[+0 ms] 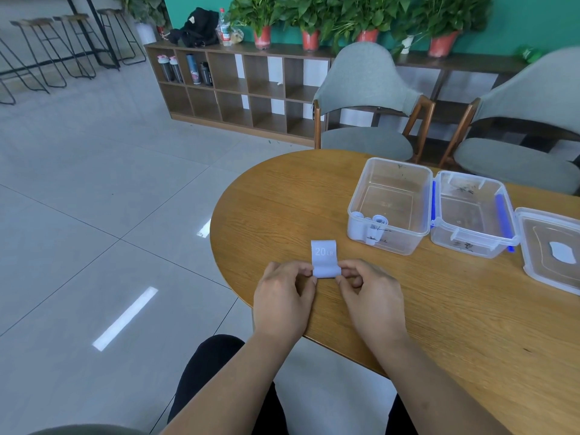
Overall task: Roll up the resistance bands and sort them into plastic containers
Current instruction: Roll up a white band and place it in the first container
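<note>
Left hand (282, 296), right hand (370, 293): both pinch half-rolled pale-blue rubber resistance band (324, 259) between them; a slackened pinch would likely let it unroll.

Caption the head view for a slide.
The left hand and right hand pinch a half-rolled 20 LB band on the table, near an open box holding rolled bands.

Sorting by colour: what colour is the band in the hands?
Pale lavender-blue band with white "20 LB" print; the head view shows it.
</note>
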A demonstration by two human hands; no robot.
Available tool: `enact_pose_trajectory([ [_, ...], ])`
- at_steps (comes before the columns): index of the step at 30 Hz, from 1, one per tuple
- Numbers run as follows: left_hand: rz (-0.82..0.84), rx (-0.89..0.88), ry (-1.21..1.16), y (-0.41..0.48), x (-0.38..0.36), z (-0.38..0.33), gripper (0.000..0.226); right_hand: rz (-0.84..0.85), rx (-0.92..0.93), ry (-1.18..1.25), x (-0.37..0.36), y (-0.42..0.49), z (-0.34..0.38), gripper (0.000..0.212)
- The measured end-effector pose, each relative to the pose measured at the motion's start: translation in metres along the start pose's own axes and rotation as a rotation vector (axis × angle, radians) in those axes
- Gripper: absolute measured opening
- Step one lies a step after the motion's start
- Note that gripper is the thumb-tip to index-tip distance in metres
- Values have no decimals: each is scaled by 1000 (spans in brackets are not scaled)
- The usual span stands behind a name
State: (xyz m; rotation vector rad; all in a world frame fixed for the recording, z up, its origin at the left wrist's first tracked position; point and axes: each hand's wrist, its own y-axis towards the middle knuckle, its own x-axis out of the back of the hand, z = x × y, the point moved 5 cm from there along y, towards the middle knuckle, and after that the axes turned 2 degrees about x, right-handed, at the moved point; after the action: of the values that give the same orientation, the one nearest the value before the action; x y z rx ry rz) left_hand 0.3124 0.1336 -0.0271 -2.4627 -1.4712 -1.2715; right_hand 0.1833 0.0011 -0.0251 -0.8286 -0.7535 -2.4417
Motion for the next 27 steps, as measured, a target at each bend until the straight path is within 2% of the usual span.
enact_pose_trajectory([
  [10,-22,-11,-19,-1,2,-2,11,-9,-1,22,2,-1,2,10],
  [18,-15,-18,3,0,-1,0,16,5,-8,-4,0,-1,0,21],
  [27,-22,-16,-14,-1,-1,0,12,-7,-14,45,3,-1,2,16],
])
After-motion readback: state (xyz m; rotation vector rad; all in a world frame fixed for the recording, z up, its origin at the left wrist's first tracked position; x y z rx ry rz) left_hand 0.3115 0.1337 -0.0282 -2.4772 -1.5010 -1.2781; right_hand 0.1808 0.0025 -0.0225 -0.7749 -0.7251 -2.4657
